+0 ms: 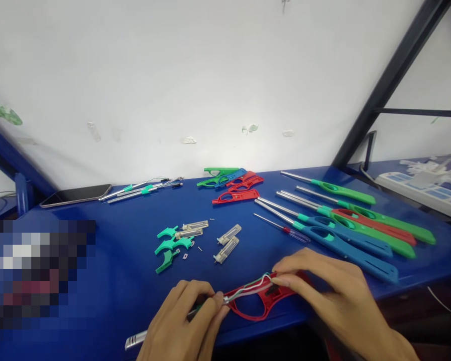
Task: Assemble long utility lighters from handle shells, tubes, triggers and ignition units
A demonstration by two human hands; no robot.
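My left hand (pixel 190 316) is closed around the metal lighter tube (pixel 136 340), where it meets the front end of a red lighter half-shell (pixel 261 313). White and green wires (pixel 250 288) run from the tube along the shell's open inner side. With thumb and forefinger, my right hand (pixel 319 286) pinches the wires at the shell's rear part, above a dark piece (pixel 272 290) seated inside it. My right fingers partly cover the back of the shell. Just beyond lie teal triggers (pixel 167 260) and clear fuel tanks (pixel 226 249).
Several assembled lighters (pixel 355 250) lie on the right, beside a screwdriver (pixel 296 234). More coloured half-shells (pixel 236 197) rest near the wall. Wired metal tubes (pixel 135 192) and a phone (pixel 77 195) are at back left. A white power strip (pixel 421 193) sits far right.
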